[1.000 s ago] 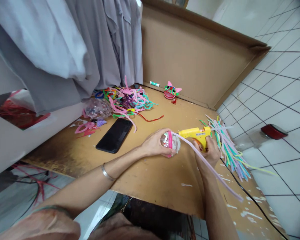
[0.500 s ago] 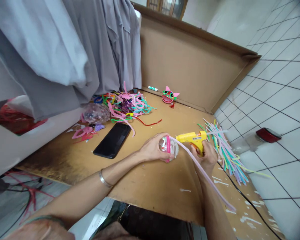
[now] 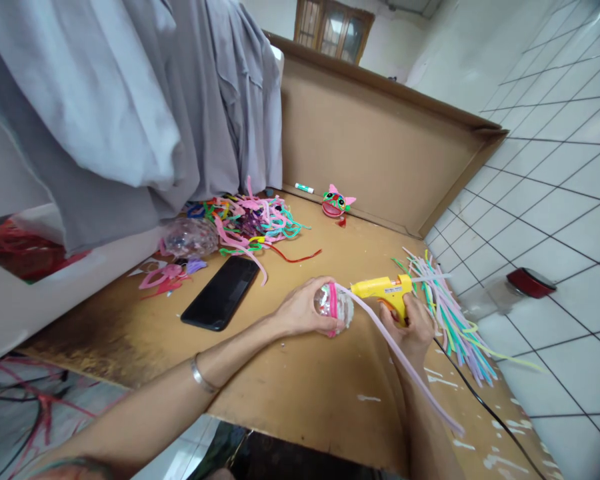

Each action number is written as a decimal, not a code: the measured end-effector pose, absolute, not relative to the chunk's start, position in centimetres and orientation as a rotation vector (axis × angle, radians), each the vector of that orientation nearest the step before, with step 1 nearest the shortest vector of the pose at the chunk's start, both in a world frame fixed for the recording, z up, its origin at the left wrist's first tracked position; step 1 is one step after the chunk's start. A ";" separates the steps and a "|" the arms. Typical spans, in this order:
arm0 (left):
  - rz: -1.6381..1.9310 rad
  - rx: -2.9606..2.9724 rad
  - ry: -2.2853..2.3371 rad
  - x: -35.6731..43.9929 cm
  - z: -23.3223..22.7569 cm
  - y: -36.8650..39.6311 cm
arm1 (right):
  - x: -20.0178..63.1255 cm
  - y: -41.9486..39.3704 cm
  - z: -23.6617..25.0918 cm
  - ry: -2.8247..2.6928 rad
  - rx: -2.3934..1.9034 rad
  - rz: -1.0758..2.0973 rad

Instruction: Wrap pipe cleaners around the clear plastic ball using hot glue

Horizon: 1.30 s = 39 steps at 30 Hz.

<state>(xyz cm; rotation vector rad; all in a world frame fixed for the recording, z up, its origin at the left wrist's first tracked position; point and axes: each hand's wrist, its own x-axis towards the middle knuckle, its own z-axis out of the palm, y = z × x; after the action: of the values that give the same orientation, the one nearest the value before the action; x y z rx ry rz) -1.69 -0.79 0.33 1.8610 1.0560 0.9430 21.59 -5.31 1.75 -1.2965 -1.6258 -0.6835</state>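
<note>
My left hand (image 3: pixel 307 308) is closed around a small clear plastic piece (image 3: pixel 347 312), rounded like a bottle part, with a pink pipe cleaner band (image 3: pixel 333 303) round it. From its top a long pale lilac pipe cleaner (image 3: pixel 405 360) trails down to the right, across my right forearm. A yellow hot glue gun (image 3: pixel 385 289) is gripped in my right hand (image 3: pixel 413 327), fingers at its trigger. Its nozzle points left, close to the top of the plastic piece; I cannot tell whether it touches. A clear glue stick (image 3: pixel 433 277) juts from its back.
Loose pipe cleaners (image 3: pixel 455 320) lie in a bundle at right, a tangled colourful pile (image 3: pixel 260 217) at back left. A black phone (image 3: pixel 220 293) rests left of my hands. A small animal-face craft (image 3: pixel 336 203) and glue tube (image 3: pixel 304 188) sit by the cardboard wall (image 3: pixel 360 140). A black cord (image 3: pixel 485 403) runs right.
The camera view has tilted slightly upward, so the table things sit lower. Both hands keep their holds, with the glue gun's nozzle still beside the plastic piece.
</note>
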 end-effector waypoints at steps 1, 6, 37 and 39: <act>0.935 1.863 1.056 -1.7 0.4 -0.8 | 21.5 -5.3 1.8 -1.632 -1.291 -0.686; 0.937 1.892 1.041 -1.7 0.6 -0.9 | 21.4 -5.3 2.0 -1.662 -1.300 -0.692; 0.927 1.876 1.031 -1.7 0.4 -0.8 | 21.8 -4.9 1.2 -1.567 -1.360 -0.633; 0.922 1.850 1.040 -1.7 0.6 -0.8 | 22.1 -4.7 0.9 -1.484 -1.421 -0.534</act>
<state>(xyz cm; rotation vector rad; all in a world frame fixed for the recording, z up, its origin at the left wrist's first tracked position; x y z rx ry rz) -1.74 -0.81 0.59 1.8502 1.0397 0.9217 22.07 -4.69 0.92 -1.4213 -1.4839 -0.5343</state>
